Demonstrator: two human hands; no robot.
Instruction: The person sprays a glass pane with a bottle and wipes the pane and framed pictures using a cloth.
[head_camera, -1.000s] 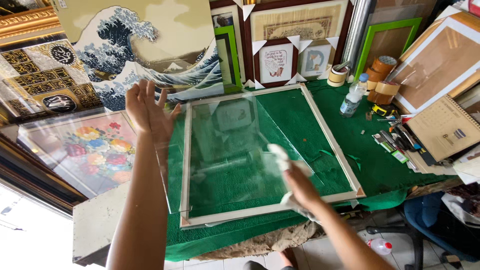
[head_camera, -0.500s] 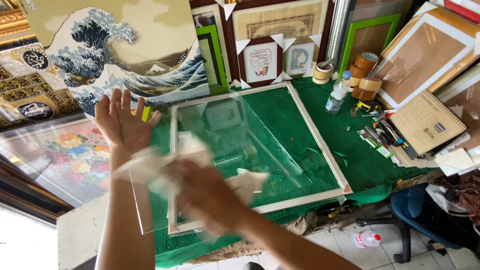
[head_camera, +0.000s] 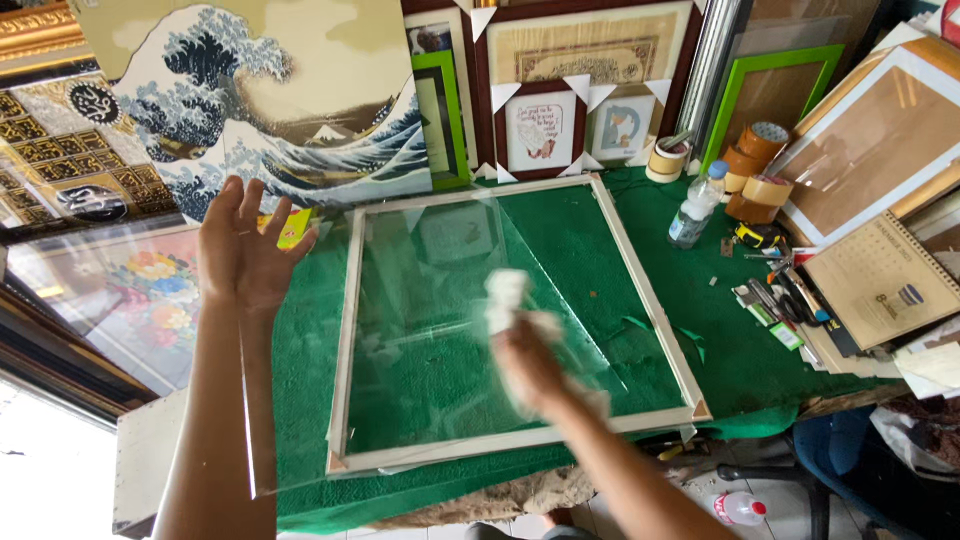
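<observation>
A clear rectangular glass pane (head_camera: 420, 330) is held tilted above the green-covered table (head_camera: 740, 360), long axis running away from the person, over a pale wooden frame (head_camera: 655, 300). The left hand (head_camera: 240, 255), fingers spread, props its left edge; the right hand (head_camera: 530, 365), blurred, grips a white cloth (head_camera: 505, 295) against it.

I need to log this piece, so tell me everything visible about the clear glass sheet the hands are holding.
The clear glass sheet is a large, thin rectangular pane, see-through with faint reflections. It is held tilted above the pale wooden frame on the green cloth-covered table. The left hand steadies its upper left edge, palm against it. The right hand, blurred, presses a crumpled white cloth to its surface.
</observation>
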